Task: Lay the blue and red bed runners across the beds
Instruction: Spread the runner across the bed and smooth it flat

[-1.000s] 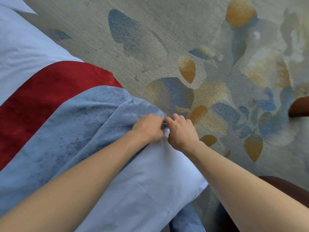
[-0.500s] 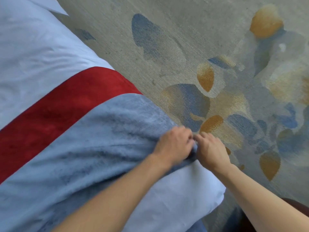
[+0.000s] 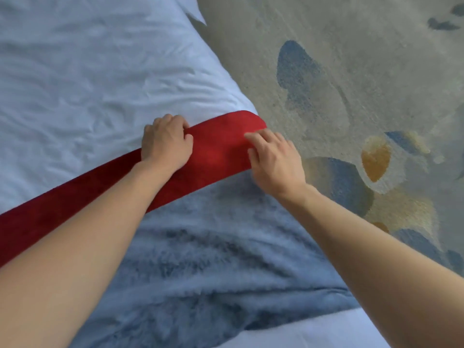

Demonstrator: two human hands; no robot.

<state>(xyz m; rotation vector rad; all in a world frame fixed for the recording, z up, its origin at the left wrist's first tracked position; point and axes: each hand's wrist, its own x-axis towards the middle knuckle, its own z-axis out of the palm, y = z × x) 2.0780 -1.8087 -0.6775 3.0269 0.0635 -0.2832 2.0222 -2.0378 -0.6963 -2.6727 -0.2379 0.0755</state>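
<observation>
**Both hands on the red runner at the bed's edge**

Nearest to me, a strip of white sheet (image 3: 313, 332) shows at the near edge of the bed. Just beyond it the blue runner (image 3: 213, 259) lies across the bed, its plush surface rumpled into ripples, and my two bare forearms reach out over it.

Past the blue runner, touching its far edge, the red runner (image 3: 221, 146) runs as a band from the near left up to the right edge of the bed, where its end curves over the side. My left hand (image 3: 164, 141) rests on the far edge of the red runner, fingers curled over that edge where it meets the sheet; whether they actually pinch the cloth I cannot tell. My right hand (image 3: 275, 162) is at the runner's right end, fingers loosely spread and straight, tips touching the red cloth.

Farther on, the wrinkled white bedding (image 3: 88, 71) covers the rest of the bed. To the right lies grey carpet (image 3: 351, 84) with blue and orange leaf shapes.
</observation>
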